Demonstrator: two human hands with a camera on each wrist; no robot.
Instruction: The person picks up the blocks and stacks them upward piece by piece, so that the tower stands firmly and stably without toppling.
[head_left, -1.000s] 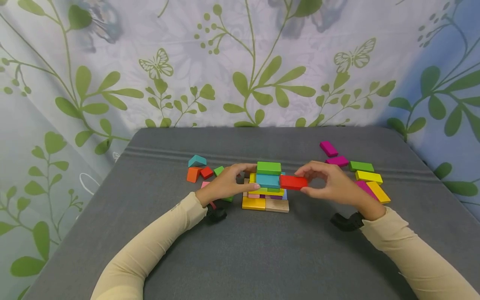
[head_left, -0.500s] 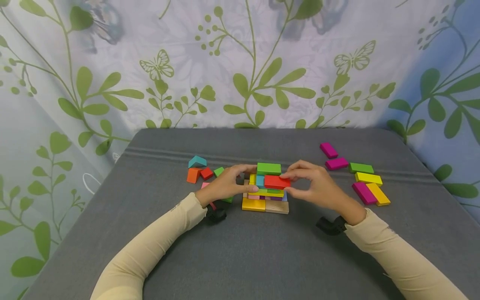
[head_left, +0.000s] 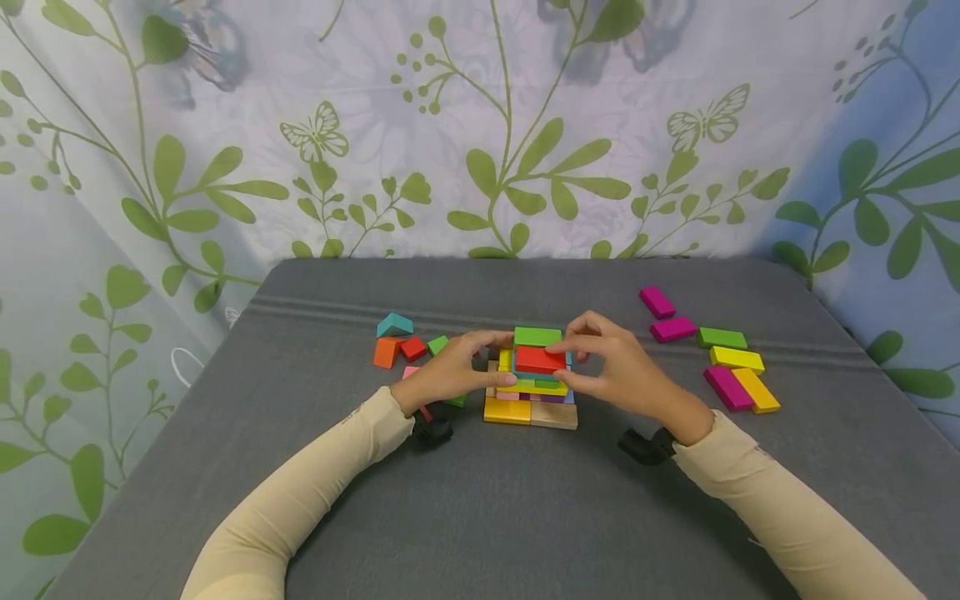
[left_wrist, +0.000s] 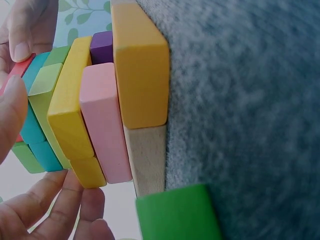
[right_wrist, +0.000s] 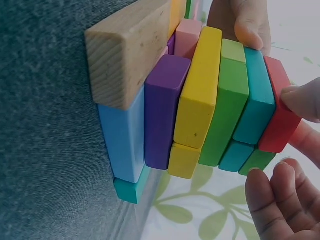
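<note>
A layered tower of coloured wooden blocks (head_left: 508, 409) stands at the table's middle. My left hand (head_left: 457, 367) holds its left side, thumb in front and fingers behind, as the left wrist view shows. At the top front lies a red block (head_left: 538, 360), in front of a green block (head_left: 537, 336) and over teal blocks (right_wrist: 255, 100). My right hand (head_left: 611, 367) pinches the red block at its right end. In the right wrist view the right thumb (right_wrist: 302, 100) presses its face, and the other fingers lie behind, partly hidden.
Left of the tower lie a teal roof-shaped block (head_left: 394, 323), an orange block (head_left: 386, 351), a small red block (head_left: 413, 347) and others partly behind the left arm. To the right are magenta blocks (head_left: 672, 329), a green block (head_left: 722, 337) and yellow blocks (head_left: 737, 359). A patterned curtain (head_left: 480, 125) hangs behind.
My right hand has moved left with the red block, bringing it from beside the tower onto its top front, over the teal layer. The left hand has stayed in place.
</note>
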